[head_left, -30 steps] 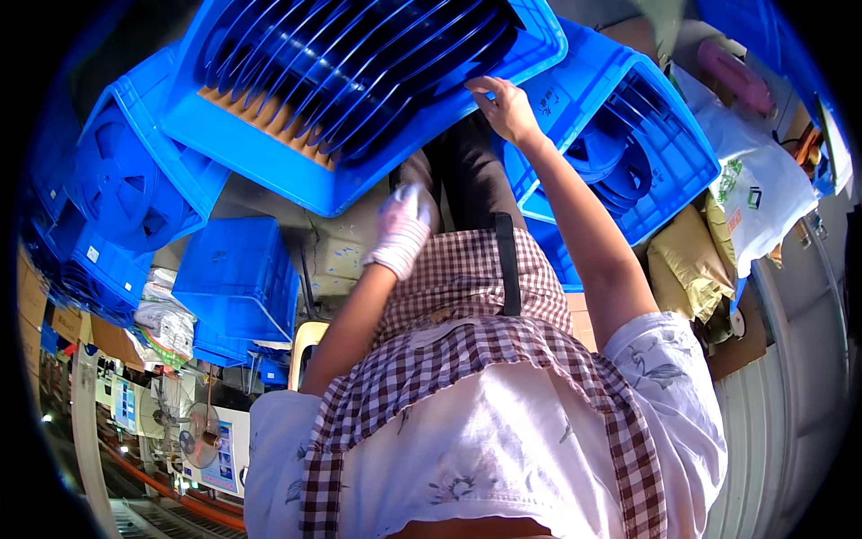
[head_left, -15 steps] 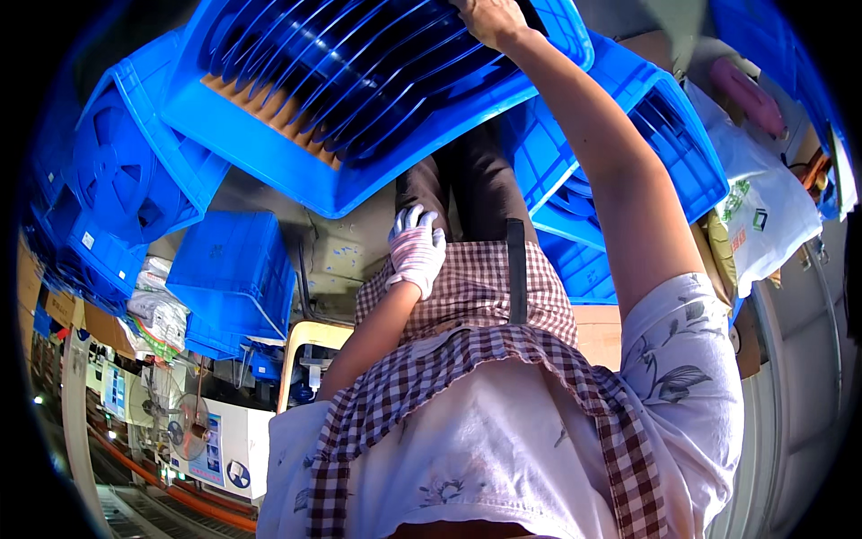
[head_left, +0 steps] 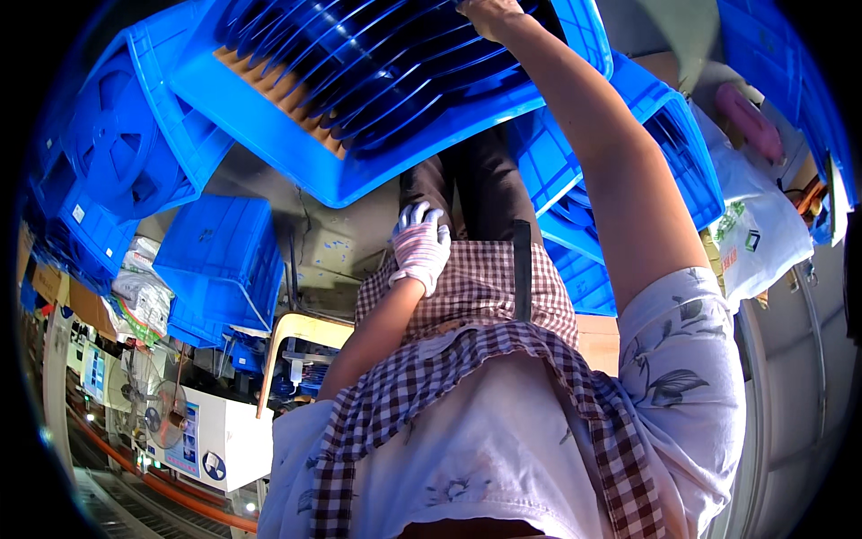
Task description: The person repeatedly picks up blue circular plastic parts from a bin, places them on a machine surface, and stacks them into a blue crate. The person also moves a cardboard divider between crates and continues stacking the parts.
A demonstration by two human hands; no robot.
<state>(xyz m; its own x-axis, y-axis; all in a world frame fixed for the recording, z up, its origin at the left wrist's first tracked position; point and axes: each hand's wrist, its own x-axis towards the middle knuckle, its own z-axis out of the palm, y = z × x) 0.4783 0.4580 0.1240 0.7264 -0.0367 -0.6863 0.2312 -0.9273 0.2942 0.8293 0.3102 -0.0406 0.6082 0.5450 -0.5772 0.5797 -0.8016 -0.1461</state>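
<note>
My bare right hand [head_left: 492, 18] reaches over a large blue plastic crate [head_left: 256, 135] at the top of the view. Inside, several thin blue discs, which look like reels [head_left: 359, 67], stand on edge in a row. The right hand is at the upper right end of that row; its fingers are mostly cut off by the picture's edge, so their grip is hidden. A striped white and pink glove covers my left hand [head_left: 420, 249]. It rests on my leg by the checked apron [head_left: 485, 278], fingers stretched out, holding nothing.
A strip of brown cardboard [head_left: 260, 81] lies along the reels. Left and right stand other blue crates [head_left: 220, 242] with blue reels [head_left: 112, 135]. A white plastic bag [head_left: 763, 234] is at the right, and a fan [head_left: 166, 413] stands at the lower left near a yellowish chair frame [head_left: 305, 328].
The crate and my right hand sit slightly higher and farther right in the picture, while the surroundings at the left shift a little left. My left hand stays on my leg.
</note>
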